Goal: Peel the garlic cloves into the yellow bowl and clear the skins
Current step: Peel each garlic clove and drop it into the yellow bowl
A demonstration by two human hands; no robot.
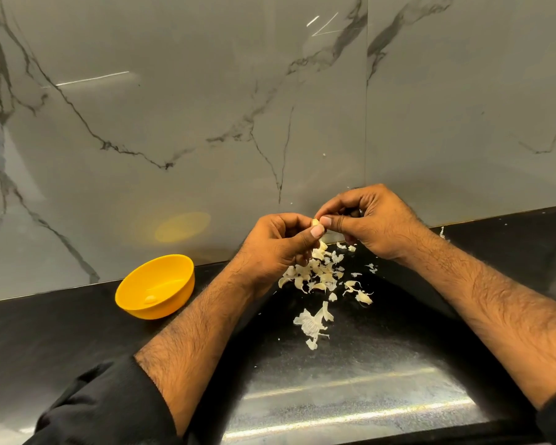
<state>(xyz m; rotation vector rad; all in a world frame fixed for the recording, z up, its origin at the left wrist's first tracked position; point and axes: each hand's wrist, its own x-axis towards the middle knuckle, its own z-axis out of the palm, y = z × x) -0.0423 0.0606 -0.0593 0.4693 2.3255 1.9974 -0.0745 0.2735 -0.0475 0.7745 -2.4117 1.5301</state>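
both hands pinch one clove (316,222) above the skins (321,277): left hand (278,244) and right hand (366,220) meet fingertip to fingertip on it. the bowl (156,285) sits well left of the skins on the counter (45,342) (one peeled clove lies inside).

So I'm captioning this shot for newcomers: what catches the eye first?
Both hands meet mid-frame, the left hand and right hand pinching a garlic clove between them. Below lies a pale scatter of skins on the black counter. At left stands the yellow bowl, one clove inside.
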